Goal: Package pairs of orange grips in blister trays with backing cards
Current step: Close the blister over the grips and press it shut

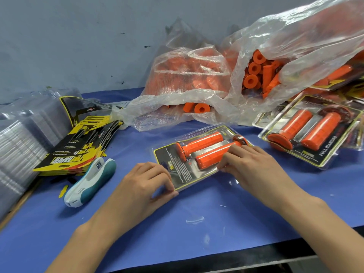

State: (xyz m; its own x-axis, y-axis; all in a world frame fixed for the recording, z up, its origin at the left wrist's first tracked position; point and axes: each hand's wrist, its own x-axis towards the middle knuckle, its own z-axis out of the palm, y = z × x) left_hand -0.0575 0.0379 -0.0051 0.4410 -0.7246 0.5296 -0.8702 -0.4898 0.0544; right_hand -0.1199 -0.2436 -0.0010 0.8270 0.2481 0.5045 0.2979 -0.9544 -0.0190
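Note:
A clear blister tray [183, 175] with a black and yellow backing card lies on the blue table, holding two orange grips [202, 143] side by side. My left hand [145, 182] pinches the tray's near left corner between thumb and fingers. My right hand [250, 164] lies over the right end of the nearer grip, with its fingers curved down onto the tray; what they hold is hidden. A finished pack [311, 133] with two orange grips sits at the right.
Clear plastic bags [197, 75] full of loose orange grips lie at the back. A fanned stack of yellow backing cards [78, 144] and a pile of empty blister trays [17, 146] are at the left. A white and teal stapler [90, 182] lies near my left hand.

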